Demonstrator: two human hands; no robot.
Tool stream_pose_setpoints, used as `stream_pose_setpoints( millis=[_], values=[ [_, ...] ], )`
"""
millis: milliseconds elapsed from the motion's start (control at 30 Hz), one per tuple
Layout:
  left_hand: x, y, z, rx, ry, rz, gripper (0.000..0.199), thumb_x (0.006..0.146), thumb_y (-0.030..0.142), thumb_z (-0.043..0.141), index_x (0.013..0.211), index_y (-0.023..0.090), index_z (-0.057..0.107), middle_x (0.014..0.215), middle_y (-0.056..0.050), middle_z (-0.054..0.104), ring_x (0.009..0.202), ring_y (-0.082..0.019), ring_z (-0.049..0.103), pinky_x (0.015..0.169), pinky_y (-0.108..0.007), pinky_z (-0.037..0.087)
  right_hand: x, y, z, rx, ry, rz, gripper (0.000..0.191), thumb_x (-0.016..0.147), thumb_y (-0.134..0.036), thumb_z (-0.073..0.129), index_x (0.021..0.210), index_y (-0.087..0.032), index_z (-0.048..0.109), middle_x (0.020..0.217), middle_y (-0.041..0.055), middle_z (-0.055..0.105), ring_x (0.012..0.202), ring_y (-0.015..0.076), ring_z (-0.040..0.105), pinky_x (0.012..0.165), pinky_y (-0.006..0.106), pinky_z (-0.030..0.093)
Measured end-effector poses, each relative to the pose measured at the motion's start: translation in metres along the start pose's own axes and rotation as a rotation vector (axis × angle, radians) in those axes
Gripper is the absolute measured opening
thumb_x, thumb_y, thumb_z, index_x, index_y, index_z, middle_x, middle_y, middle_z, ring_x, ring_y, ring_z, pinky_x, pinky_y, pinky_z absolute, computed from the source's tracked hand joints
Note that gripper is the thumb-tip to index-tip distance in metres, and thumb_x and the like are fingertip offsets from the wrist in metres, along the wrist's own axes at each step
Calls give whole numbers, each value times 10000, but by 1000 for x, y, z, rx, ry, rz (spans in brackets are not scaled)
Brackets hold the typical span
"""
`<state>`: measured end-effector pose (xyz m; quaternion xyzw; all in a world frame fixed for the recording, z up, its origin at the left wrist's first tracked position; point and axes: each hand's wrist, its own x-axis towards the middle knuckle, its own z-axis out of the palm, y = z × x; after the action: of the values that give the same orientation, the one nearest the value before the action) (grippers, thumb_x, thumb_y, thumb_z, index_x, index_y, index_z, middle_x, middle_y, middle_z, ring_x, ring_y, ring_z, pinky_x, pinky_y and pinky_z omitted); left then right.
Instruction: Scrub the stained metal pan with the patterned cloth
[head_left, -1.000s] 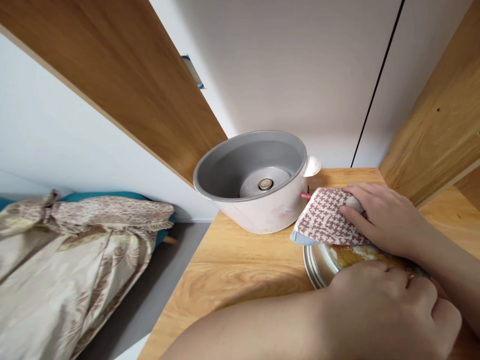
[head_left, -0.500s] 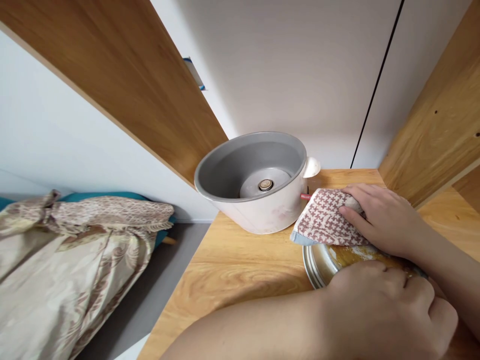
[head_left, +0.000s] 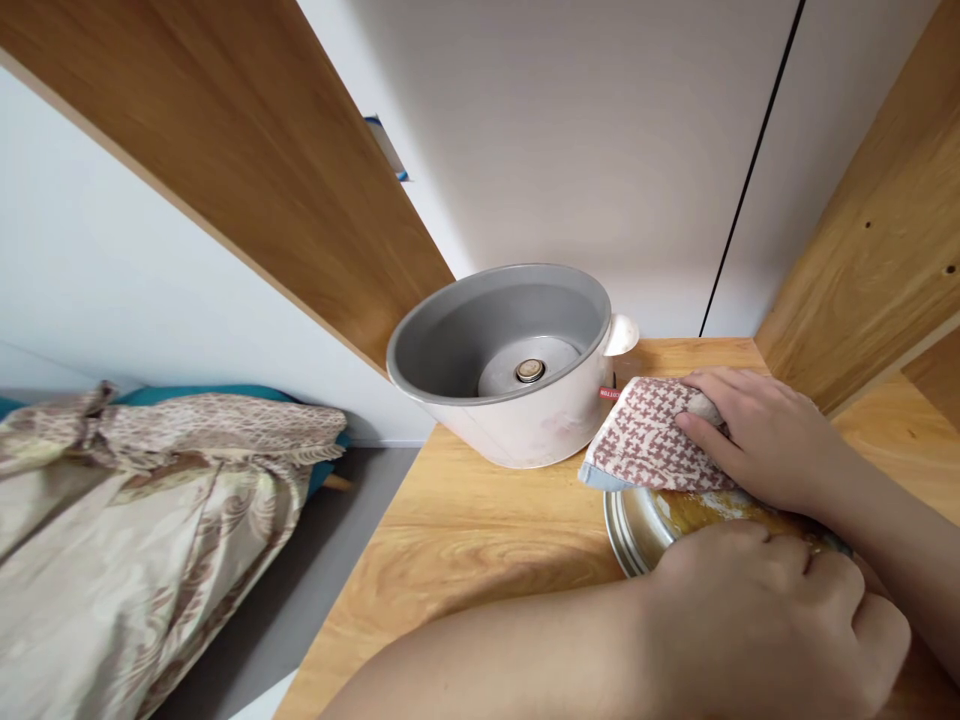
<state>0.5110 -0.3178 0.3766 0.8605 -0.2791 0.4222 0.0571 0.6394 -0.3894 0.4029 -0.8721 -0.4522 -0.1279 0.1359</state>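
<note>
A brown-and-white houndstooth cloth (head_left: 649,435) with a red tag lies bunched under my right hand (head_left: 765,430), whose fingers are closed on it at the far side of a round metal pot (head_left: 637,525). The pot rests low on the wooden surface, and its brown, stained face shows between my hands. Across its near side, my left hand (head_left: 780,620) is curled over the pot, knuckles up; its fingertips are hidden. A white cooker body (head_left: 517,430) with a grey inside stands upright just left of the cloth.
The wooden surface (head_left: 420,520) ends in an edge on the left. Wooden posts (head_left: 247,150) rise at left and right before a white wall panel (head_left: 585,130). Beyond the edge, a beige patterned fabric (head_left: 180,540) hangs over something teal, above a grey floor (head_left: 285,590).
</note>
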Motion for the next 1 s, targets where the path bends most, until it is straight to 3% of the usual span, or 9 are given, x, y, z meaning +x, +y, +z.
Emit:
stream_pose_setpoints(
  millis=[567, 1000],
  values=[
    [2, -1, 1, -12, 38, -7, 249, 834, 129, 522, 636, 203, 391, 622, 12, 350, 516, -113, 382, 500, -317, 111, 1, -1, -2, 10, -9, -8, 435, 1078, -474, 385, 1201, -184, 685, 1235, 136, 753, 1089, 325, 698, 891, 486, 536],
    [1, 1, 1, -19, 28, -17, 255, 814, 130, 556, 632, 201, 393, 636, 12, 358, 525, -115, 398, 482, -313, 146, 0, 0, -2, 13, -14, -7, 451, 1077, -491, 375, 1195, -190, 689, 1238, 131, 748, 1101, 332, 697, 877, 474, 529]
  ],
)
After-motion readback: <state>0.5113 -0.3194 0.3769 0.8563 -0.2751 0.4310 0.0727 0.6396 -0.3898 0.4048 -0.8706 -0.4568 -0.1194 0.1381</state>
